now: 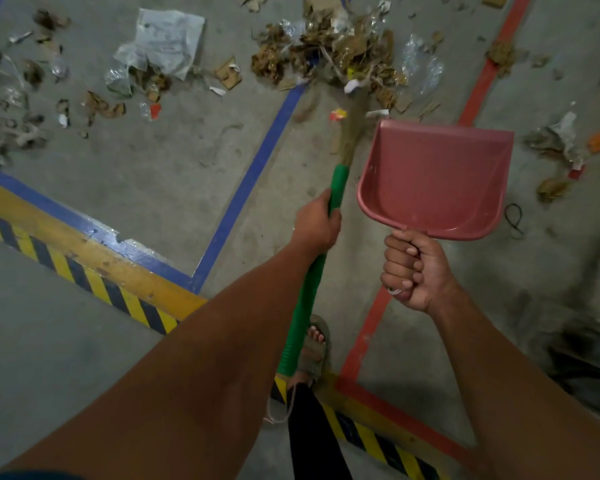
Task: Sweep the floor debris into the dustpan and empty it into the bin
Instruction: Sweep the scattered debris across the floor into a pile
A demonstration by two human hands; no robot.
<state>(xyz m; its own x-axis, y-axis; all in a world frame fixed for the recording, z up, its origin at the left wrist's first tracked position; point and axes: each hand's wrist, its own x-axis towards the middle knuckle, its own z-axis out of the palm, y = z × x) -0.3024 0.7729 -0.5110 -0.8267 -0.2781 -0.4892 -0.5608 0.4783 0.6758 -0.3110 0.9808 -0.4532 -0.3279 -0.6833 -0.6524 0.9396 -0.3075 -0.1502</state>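
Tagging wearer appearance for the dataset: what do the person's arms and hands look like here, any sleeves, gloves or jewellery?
Both forearms are bare, with no sleeves or gloves in view. The left hand shows no ring or watch. The right hand has something small and white at its lowest finger, perhaps a ring; too small to tell. No markings visible on either arm.
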